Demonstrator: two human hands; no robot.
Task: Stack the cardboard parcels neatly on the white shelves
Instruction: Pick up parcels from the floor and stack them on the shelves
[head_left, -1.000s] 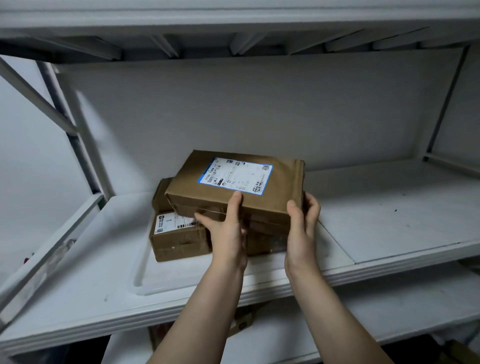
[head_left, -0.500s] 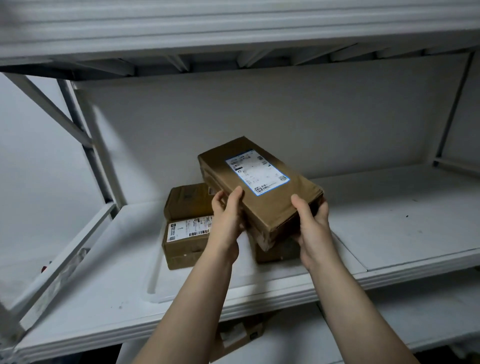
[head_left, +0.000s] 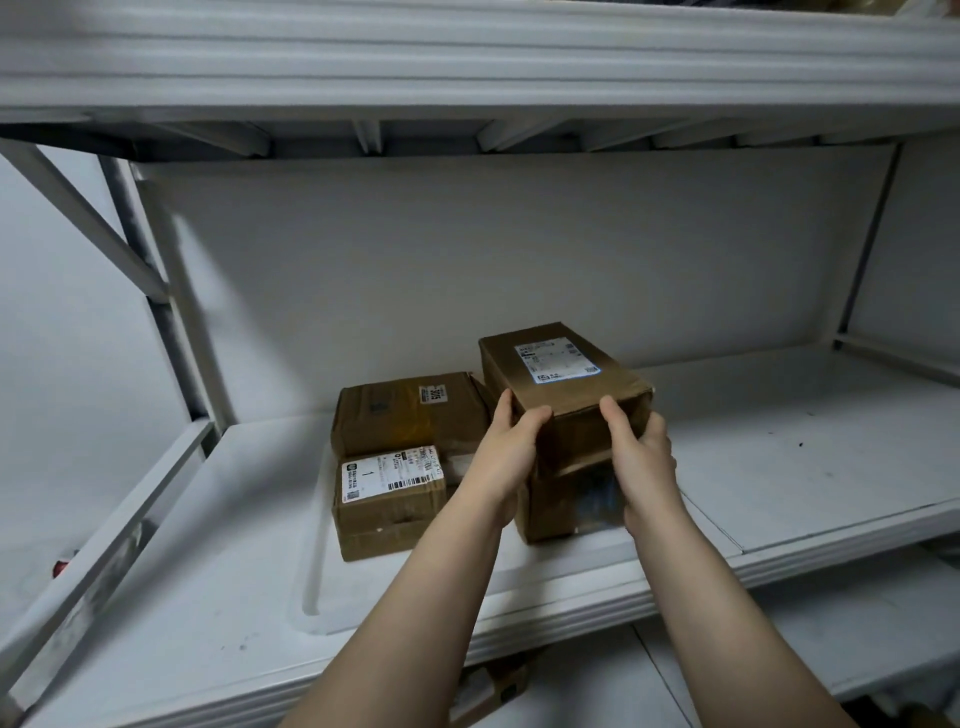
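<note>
Both hands clamp 1 labelled parcel (head_left: 561, 376): left hand (head_left: 511, 441) curls round its near-left corner, right hand (head_left: 641, 457) round its near-right edge. It sits on top of a lower parcel (head_left: 563, 506) mid-shelf, label up and turned slightly askew. Just left of the stack are 2 more: a near parcel (head_left: 389, 501) with a white label and a far parcel (head_left: 405, 415) behind it. All rest on the white shelf (head_left: 789, 467).

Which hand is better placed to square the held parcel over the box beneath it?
Probably the right hand: it grips the near right corner of the held parcel, which seems to overhang the lower parcel. The left hand holds the near left edge and can only steady.
</note>
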